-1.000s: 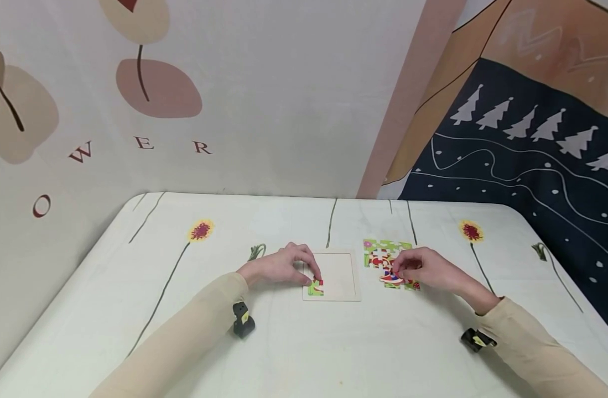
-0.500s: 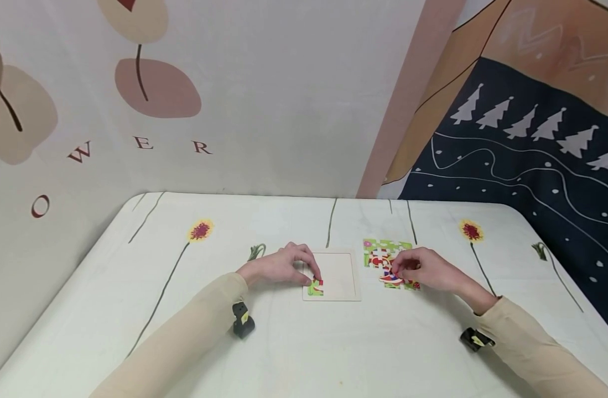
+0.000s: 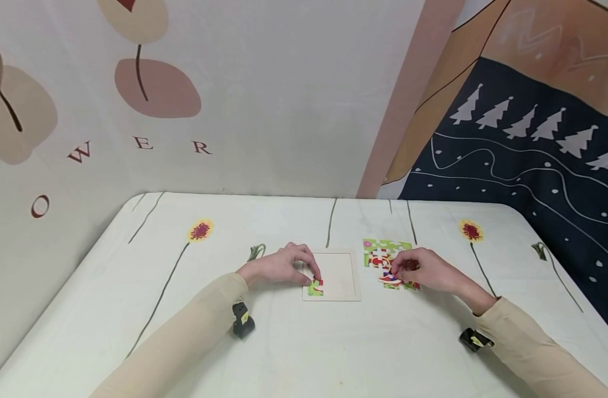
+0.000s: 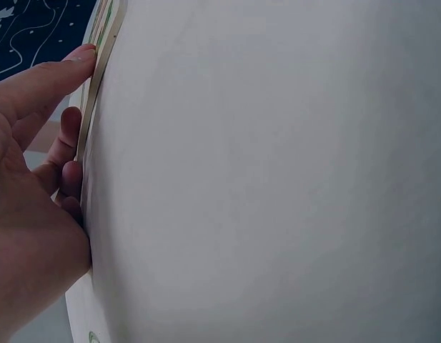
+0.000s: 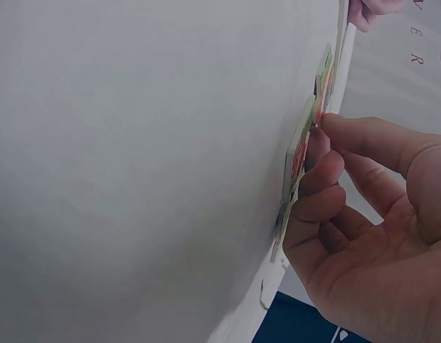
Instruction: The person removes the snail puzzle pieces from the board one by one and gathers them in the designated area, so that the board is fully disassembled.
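Note:
In the head view, a shallow puzzle board [image 3: 338, 276] with a pale base lies on the table. One green-and-red puzzle piece [image 3: 316, 288] sits in its near left corner. My left hand [image 3: 286, 266] rests over the board's left side, thumb and index fingertips touching that piece. Right of the board is a cluster of picture puzzle pieces [image 3: 375, 255], green, red and white. My right hand [image 3: 425, 269] pinches a red, white and blue puzzle piece [image 3: 389, 279] at the cluster's near side. In the right wrist view, thumb and index fingertips meet at the pieces' edge [image 5: 299, 153].
The table is covered with a white cloth [image 3: 304, 354] printed with flowers and stems. Behind it hangs a pale printed fabric [image 3: 284, 110], with a dark one [image 3: 493, 155] showing trees at the right. A black wrist camera sits on each sleeve.
The puzzle piece under my right fingertips has slid slightly to the left, and the right wrist has shifted a little left with it. My left hand has stayed put.

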### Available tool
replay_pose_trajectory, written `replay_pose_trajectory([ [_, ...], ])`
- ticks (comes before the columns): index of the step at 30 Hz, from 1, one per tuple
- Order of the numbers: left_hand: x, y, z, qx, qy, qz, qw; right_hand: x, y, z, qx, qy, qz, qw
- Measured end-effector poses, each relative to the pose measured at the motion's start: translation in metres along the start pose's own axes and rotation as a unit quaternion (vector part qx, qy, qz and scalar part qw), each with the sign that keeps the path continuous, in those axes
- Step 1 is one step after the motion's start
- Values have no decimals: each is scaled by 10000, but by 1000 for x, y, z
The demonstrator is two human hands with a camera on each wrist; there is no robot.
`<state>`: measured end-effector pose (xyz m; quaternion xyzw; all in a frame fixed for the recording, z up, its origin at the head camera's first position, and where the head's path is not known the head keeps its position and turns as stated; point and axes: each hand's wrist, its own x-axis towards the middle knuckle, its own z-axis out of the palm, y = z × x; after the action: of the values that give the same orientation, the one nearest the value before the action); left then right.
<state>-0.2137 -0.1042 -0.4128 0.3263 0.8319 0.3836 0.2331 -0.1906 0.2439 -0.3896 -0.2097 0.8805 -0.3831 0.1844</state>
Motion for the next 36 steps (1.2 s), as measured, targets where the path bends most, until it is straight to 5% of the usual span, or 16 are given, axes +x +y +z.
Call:
replay_pose_trajectory([
  [13, -3, 1, -2, -29, 16, 17, 10000, 4, 0, -2, -222, 115, -143, 9996],
  [26, -8, 7, 1, 529, 137, 29, 9985, 18, -22, 17, 84, 5, -690, 9976],
  [36, -9, 12, 5, 212, 324, 253, 9989, 28, -30, 33, 355, -253, -781, 9960],
])
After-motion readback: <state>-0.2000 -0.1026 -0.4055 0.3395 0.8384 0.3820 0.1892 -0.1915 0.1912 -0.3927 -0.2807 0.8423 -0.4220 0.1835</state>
